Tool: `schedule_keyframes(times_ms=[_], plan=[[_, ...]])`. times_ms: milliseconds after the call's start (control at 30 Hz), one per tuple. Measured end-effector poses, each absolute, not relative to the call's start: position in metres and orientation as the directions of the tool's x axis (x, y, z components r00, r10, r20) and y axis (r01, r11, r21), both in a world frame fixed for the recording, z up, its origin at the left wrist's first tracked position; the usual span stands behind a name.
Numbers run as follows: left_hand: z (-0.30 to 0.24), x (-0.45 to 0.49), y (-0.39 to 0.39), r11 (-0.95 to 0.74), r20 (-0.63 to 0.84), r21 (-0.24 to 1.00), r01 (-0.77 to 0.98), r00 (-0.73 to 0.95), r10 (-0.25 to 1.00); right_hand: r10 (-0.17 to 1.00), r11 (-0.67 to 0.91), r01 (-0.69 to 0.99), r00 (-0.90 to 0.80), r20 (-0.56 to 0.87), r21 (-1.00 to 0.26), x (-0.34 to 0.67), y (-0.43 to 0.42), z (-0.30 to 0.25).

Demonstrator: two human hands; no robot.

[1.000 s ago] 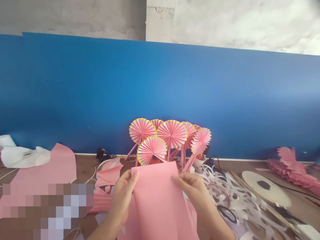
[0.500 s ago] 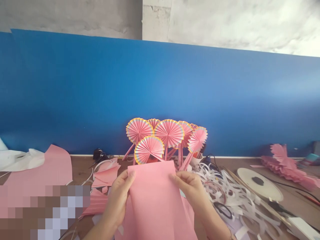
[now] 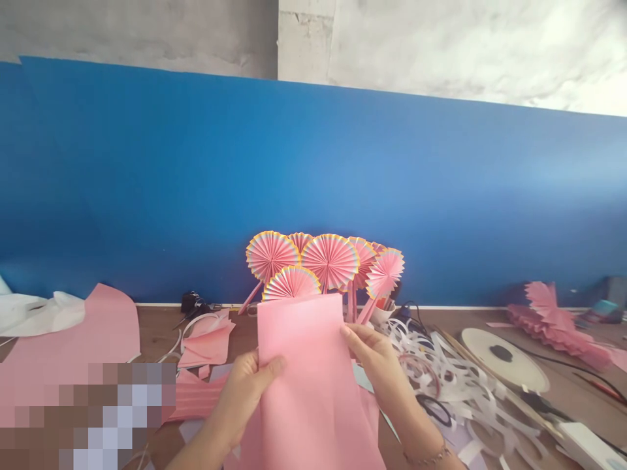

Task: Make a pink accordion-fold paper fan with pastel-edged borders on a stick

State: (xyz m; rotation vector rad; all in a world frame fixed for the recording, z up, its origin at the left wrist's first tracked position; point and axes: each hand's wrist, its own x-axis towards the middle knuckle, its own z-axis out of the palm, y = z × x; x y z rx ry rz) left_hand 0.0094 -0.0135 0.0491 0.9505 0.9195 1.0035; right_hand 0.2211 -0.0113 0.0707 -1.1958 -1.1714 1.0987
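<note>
A long sheet of pink paper stands raised in front of me, its folded-looking top edge level with the paper fans behind. My left hand pinches its left side, thumb on the front face. At the upper right edge, my right hand grips the same sheet between thumb and fingers. Pleated pink paper fans with yellow-edged rims stand on pink sticks just beyond the sheet, which hides part of the front fan. More pink paper lies under the held sheet.
Curled white paper strips heap at the right, beside a white disc-shaped reel. Pleated pink paper lies far right. At left are pink scraps and a large pink sheet. A blue panel stands behind the table.
The pink sheet's top has risen, covering more of the front fan. My left hand has slid lower along the sheet's left side; my right hand stays near the upper right edge.
</note>
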Motion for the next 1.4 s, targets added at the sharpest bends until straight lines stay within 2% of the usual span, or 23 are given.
schedule_keyframes(times_ms=[133, 233, 367, 500, 600, 767, 967, 1233, 1400], plan=[[0.047, 0.004, -0.008, 0.23, -0.183, 0.918, -0.323, 0.168, 0.969, 0.992, -0.007, 0.103, -0.126, -0.02, -0.995, 0.222, -0.013, 0.074], [0.048, 0.002, -0.005, 0.212, -0.186, 0.914, -0.345, 0.108, 0.977, 0.982, -0.062, 0.133, -0.171, -0.085, -0.989, 0.22, -0.015, 0.071], [0.053, 0.003, -0.008, 0.21, -0.17, 0.9, -0.382, 0.138, 0.976, 0.987, 0.022, 0.143, -0.158, -0.001, -0.989, 0.22, -0.013, 0.066], [0.057, 0.005, -0.012, 0.263, -0.177, 0.907, -0.328, 0.268, 0.947, 0.995, 0.06, 0.162, -0.085, 0.046, -0.985, 0.227, -0.008, 0.061], [0.058, 0.007, -0.012, 0.27, -0.173, 0.916, -0.296, 0.317, 0.933, 0.998, 0.052, 0.159, -0.055, 0.044, -0.986, 0.233, -0.006, 0.06], [0.056, 0.008, -0.012, 0.234, -0.153, 0.936, -0.264, 0.293, 0.944, 0.999, 0.046, 0.157, -0.016, 0.044, -0.987, 0.234, -0.006, 0.063], [0.056, 0.007, -0.011, 0.228, -0.13, 0.953, -0.197, 0.414, 0.901, 0.999, 0.025, 0.134, 0.036, 0.03, -0.991, 0.238, -0.005, 0.072], [0.061, 0.004, -0.01, 0.167, -0.074, 0.944, -0.285, 0.31, 0.948, 0.999, 0.009, 0.129, -0.032, 0.005, -0.992, 0.244, -0.007, 0.076], [0.057, 0.001, -0.007, 0.192, -0.114, 0.94, -0.282, 0.27, 0.956, 0.996, -0.049, 0.102, -0.063, -0.056, -0.994, 0.238, -0.009, 0.08]])
